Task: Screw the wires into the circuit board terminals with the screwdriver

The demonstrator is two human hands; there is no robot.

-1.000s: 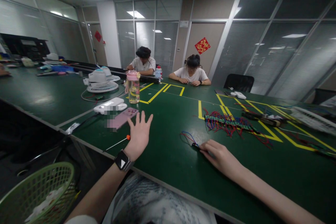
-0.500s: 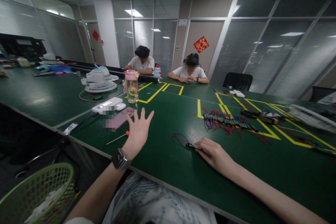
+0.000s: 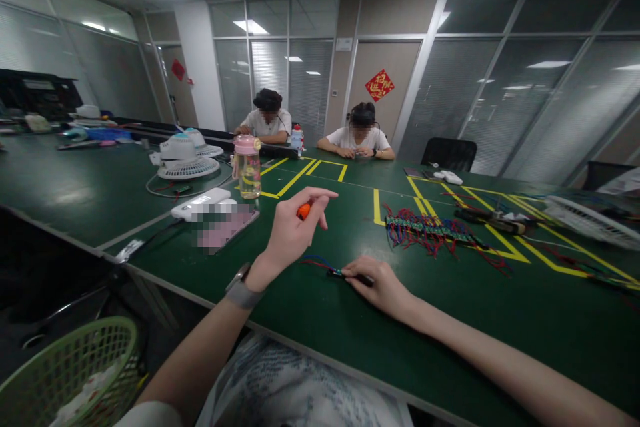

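My left hand (image 3: 295, 230) is raised over the table, its fingers closed round a screwdriver (image 3: 303, 211). Only the orange handle shows between thumb and fingers; the shaft is hidden. Low over the green tabletop, my right hand (image 3: 377, 283) pinches a small circuit board (image 3: 336, 273) with red and blue wires trailing off to the left. A dark strip shows under the fingers, and part of the board is covered by them. To the right lies a row of similar wired circuit boards (image 3: 433, 230).
A pink phone (image 3: 233, 227), a white power strip (image 3: 203, 203) and a pink-lidded bottle (image 3: 249, 170) stand left of my hands. White fans (image 3: 187, 157) are farther back. Two people sit across the table. A green basket (image 3: 107, 333) is below the table's left edge.
My left hand, spread open before, has picked up the screwdriver from the table and moved right. My right hand has shifted slightly left with the circuit board.
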